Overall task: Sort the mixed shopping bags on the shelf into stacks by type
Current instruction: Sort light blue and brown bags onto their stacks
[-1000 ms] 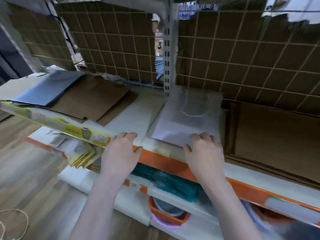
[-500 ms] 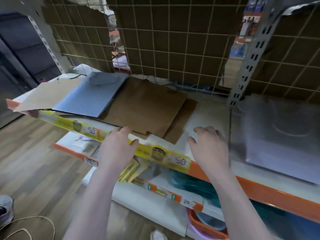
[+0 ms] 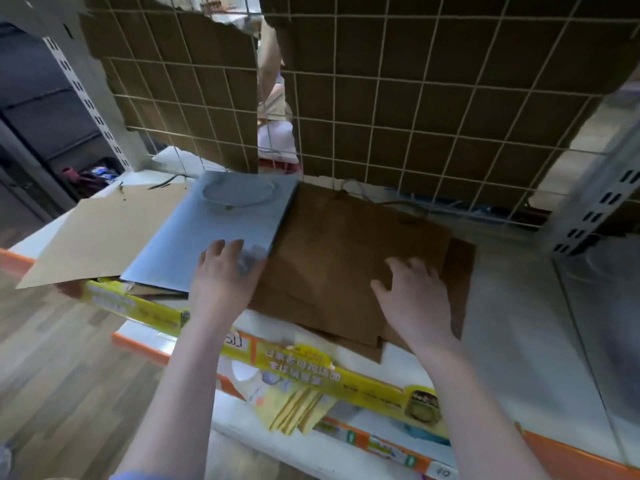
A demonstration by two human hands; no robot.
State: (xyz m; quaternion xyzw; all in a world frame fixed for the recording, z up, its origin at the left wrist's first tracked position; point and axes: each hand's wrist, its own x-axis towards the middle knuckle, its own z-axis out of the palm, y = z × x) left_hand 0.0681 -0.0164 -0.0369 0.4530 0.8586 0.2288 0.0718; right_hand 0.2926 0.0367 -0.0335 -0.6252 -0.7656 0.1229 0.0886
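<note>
A: Where do your hands sit?

B: Your left hand [image 3: 225, 275] lies flat, fingers straight, on the near right corner of the flat grey-blue paper bag with a white cord handle [image 3: 214, 233]. Your right hand [image 3: 412, 292] rests spread on the dark brown kraft paper bags [image 3: 339, 258], gripping nothing

A: And which way does the pile lie?

B: Straight ahead on the white shelf board [image 3: 512, 323], long axes running away from you toward the wire mesh back panel [image 3: 398, 109]. The grey-blue bag overlaps a pale tan paper bag [image 3: 100, 237] farther left, so your left hand is nearer it
</note>
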